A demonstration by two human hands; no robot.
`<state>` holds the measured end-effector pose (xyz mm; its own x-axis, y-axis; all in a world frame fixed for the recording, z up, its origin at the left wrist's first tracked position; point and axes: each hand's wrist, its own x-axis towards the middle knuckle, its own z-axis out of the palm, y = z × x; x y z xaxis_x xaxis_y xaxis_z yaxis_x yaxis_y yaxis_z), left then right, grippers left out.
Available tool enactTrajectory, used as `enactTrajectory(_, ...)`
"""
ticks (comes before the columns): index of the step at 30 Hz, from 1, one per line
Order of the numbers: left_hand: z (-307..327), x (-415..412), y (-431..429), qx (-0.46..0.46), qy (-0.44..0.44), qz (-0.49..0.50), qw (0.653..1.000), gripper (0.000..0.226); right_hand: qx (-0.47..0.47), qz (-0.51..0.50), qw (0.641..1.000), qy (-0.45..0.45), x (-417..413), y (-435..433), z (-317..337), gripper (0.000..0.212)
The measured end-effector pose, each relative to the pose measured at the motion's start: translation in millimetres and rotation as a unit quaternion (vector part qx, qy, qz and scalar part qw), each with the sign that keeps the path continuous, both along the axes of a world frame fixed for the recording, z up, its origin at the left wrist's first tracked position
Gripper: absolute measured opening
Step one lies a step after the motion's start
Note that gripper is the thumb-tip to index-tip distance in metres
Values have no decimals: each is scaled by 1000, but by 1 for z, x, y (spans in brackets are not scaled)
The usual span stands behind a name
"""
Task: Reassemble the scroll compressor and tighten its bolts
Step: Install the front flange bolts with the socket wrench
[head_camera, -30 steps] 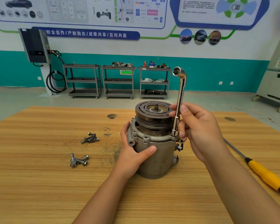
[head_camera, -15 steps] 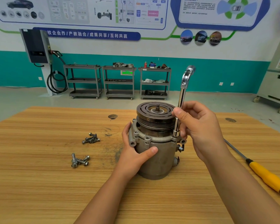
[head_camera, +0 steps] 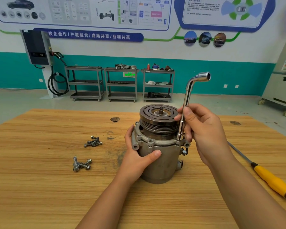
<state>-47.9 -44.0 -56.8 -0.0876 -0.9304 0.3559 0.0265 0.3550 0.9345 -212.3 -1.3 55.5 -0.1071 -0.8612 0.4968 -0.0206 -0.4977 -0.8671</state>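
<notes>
The grey scroll compressor [head_camera: 162, 164] stands upright on the wooden table [head_camera: 40, 187], its dark grooved pulley [head_camera: 157, 116] on top. My left hand [head_camera: 137, 156] grips the housing's left side, thumb across the front. My right hand [head_camera: 203, 129] pinches the shaft of a chrome L-shaped socket wrench [head_camera: 186, 100]. The wrench stands nearly upright, its lower socket seated on a bolt at the flange's right edge. Its bent upper end points right.
Two small heaps of loose bolts lie left of the compressor, one heap [head_camera: 93, 142] farther back and another [head_camera: 81, 164] nearer. A yellow-handled screwdriver [head_camera: 271, 180] lies at the right. Grey shelf carts [head_camera: 120, 84] stand on the floor beyond the table.
The wrench has turned about its upright shaft: its bent top end pointed left, then away, and now points right. My left hand kept its hold on the housing.
</notes>
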Motion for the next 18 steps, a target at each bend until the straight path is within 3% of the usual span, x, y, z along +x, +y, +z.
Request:
enactTrajectory(6,0,0,-1,-6,-1,-2,1000,101,-9,-20,1000,8,2,0,2,3)
enactTrajectory(11,-1,0,-1,-4,5,-9,1000,104,-23,-52,998,37,4,0,3,11)
enactTrajectory(18,-1,1,-1,0,-2,-7,1000,104,-21,-14,999,40,0,1,-4,23)
